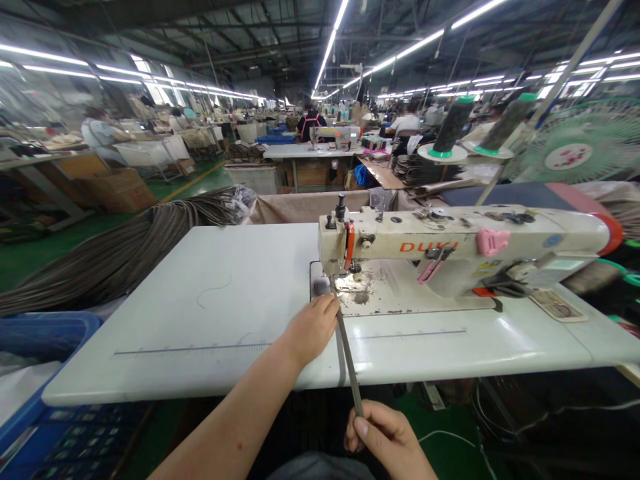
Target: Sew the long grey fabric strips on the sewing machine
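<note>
White table [150, 287] is bearing a sewing machine [460, 243]; left hand [311, 330] is pinching a grey strip [349, 357] near it, right hand [383, 433] past the front edge, seemingly keeping it straight.

Tabletop [270, 267] smooth, glossy; strip [349, 357] matt, cloth-like; crate [86, 324] plastic.

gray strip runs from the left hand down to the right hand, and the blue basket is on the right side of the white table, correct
Not quite: the head view shows the blue basket on the left side of the white table. The gray strip does run from the left hand down to the right hand.
</note>
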### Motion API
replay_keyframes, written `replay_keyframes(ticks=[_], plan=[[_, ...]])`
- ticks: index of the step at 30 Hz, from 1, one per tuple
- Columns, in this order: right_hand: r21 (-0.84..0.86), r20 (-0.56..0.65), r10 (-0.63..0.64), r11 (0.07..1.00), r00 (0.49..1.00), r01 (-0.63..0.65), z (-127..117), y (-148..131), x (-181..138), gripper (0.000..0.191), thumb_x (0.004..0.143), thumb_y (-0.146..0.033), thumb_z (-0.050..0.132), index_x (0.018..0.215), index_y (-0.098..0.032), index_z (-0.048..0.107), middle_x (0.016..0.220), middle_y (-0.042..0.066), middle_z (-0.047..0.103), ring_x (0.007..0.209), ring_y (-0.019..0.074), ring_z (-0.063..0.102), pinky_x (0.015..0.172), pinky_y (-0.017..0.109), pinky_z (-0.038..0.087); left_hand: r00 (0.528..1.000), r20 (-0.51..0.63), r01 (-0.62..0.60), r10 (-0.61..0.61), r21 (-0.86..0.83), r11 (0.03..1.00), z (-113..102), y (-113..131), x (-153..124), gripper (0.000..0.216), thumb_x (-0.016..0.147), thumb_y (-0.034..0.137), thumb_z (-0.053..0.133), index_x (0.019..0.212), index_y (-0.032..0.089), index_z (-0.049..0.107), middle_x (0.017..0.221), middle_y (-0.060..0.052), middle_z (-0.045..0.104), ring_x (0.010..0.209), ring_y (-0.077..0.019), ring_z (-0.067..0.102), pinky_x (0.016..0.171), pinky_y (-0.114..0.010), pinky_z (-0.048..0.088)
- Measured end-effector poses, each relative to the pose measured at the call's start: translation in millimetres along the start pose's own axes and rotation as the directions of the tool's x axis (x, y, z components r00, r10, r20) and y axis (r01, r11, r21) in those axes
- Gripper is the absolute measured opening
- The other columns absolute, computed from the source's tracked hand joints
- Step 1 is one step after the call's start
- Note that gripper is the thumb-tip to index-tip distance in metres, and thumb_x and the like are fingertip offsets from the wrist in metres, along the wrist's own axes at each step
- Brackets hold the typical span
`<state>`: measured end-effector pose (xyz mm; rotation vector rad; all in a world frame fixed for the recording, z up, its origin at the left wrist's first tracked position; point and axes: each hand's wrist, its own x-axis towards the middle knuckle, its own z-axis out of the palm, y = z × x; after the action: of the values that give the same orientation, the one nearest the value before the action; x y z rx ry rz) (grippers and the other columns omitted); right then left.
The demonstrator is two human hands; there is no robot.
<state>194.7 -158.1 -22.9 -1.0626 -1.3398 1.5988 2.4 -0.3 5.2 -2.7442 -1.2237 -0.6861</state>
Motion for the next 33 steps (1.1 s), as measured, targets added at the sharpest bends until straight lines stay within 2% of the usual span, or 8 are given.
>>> replay_keyframes(ticks=[5, 7, 9, 12, 14, 17, 22, 33], plan=[[-0.168, -0.111, -0.061, 0.985, 0.992, 0.042, 3.1, -7.7, 4.6, 0.038, 0.089, -0.055, 0.074, 0.075, -0.02, 0.069, 0.08, 0.003, 0.061, 0.077, 0.0204, 0.057, 0.073, 0.03, 0.046, 1.0, 0.004, -0.025, 0.025, 0.023, 0.999, -1.3, 0.6, 0.7, 0.023, 0.098, 0.014, 0.053, 0.121, 0.015, 0.059, 0.128, -0.014, 0.066, 0.123, -0.0253, 0.065, 0.111, -0.04, 0.053], [-0.166, -0.165, -0.053, 0.986, 0.985, 0.025, 5.0, -9.9, 7.4, 0.037, 0.088, -0.056, 0.074, 0.078, -0.02, 0.072, 0.083, 0.004, 0.064, 0.082, 0.0222, 0.059, 0.077, 0.032, 0.047, 1.0, 0.007, -0.021, 0.021, 0.024, 1.0, -1.6, 0.5, 0.9, 0.022, 0.098, 0.014, 0.053, 0.119, 0.016, 0.059, 0.128, -0.014, 0.066, 0.122, -0.0253, 0.066, 0.111, -0.041, 0.053], [-0.095, -0.185, -0.018, 0.995, 0.983, 0.0, 7.2, -10.8, 9.8, 0.04, 0.087, -0.061, 0.074, 0.088, -0.02, 0.075, 0.085, 0.006, 0.07, 0.084, 0.0236, 0.062, 0.079, 0.033, 0.048, 1.0, 0.006, -0.01, 0.01, 0.016, 1.0, -1.8, 0.3, 0.7, 0.023, 0.098, 0.014, 0.052, 0.12, 0.016, 0.058, 0.128, -0.014, 0.066, 0.121, -0.0251, 0.066, 0.11, -0.041, 0.054], [0.043, -0.153, 0.075, 0.997, 0.985, -0.069, 10.4, -11.5, 11.3, 0.049, 0.087, -0.067, 0.071, 0.101, -0.02, 0.075, 0.08, 0.006, 0.075, 0.076, 0.0219, 0.064, 0.074, 0.032, 0.048, 1.0, 0.0, -0.002, 0.002, 0.0, 1.0, -1.9, 0.2, 0.3, 0.027, 0.098, 0.013, 0.051, 0.125, 0.015, 0.057, 0.128, -0.014, 0.066, 0.122, -0.0253, 0.066, 0.109, -0.041, 0.055], [0.063, -0.126, 0.107, 0.993, 0.986, -0.1, 11.7, -12.5, 10.5, 0.051, 0.087, -0.068, 0.071, 0.095, -0.018, 0.074, 0.074, 0.005, 0.074, 0.07, 0.0201, 0.063, 0.069, 0.031, 0.046, 1.0, 0.003, -0.002, 0.002, -0.01, 1.0, -1.9, 0.1, 0.3, 0.027, 0.098, 0.014, 0.051, 0.125, 0.015, 0.057, 0.128, -0.015, 0.066, 0.122, -0.0255, 0.066, 0.108, -0.041, 0.055], [0.047, -0.102, 0.11, 0.993, 0.989, -0.105, 12.0, -14.9, 7.0, 0.048, 0.089, -0.066, 0.071, 0.086, -0.017, 0.075, 0.074, 0.006, 0.074, 0.07, 0.0199, 0.064, 0.069, 0.031, 0.047, 1.0, 0.008, 0.005, -0.005, -0.029, 1.0, -1.2, -0.2, 0.0, 0.025, 0.097, 0.014, 0.053, 0.122, 0.016, 0.057, 0.128, -0.014, 0.065, 0.122, -0.0254, 0.065, 0.109, -0.041, 0.054], [0.082, -0.088, 0.113, 0.991, 0.99, -0.106, 11.1, -17.5, 1.1, 0.041, 0.093, -0.057, 0.07, 0.084, -0.018, 0.077, 0.076, 0.005, 0.074, 0.072, 0.0192, 0.064, 0.073, 0.031, 0.049, 1.0, 0.007, 0.018, -0.017, -0.048, 0.999, 0.4, -1.5, -1.3, 0.025, 0.098, 0.015, 0.052, 0.122, 0.018, 0.057, 0.129, -0.014, 0.064, 0.123, -0.0255, 0.065, 0.111, -0.043, 0.053], [0.093, -0.068, 0.107, 0.991, 0.992, -0.1, 10.0, -21.5, -0.4, 0.043, 0.095, -0.056, 0.069, 0.078, -0.017, 0.077, 0.074, 0.005, 0.073, 0.071, 0.0183, 0.064, 0.072, 0.03, 0.049, 1.0, 0.009, 0.003, -0.003, -0.018, 1.0, -0.5, -0.6, -0.4, 0.024, 0.099, 0.015, 0.051, 0.122, 0.017, 0.057, 0.127, -0.014, 0.065, 0.121, -0.0249, 0.066, 0.11, -0.042, 0.054]])
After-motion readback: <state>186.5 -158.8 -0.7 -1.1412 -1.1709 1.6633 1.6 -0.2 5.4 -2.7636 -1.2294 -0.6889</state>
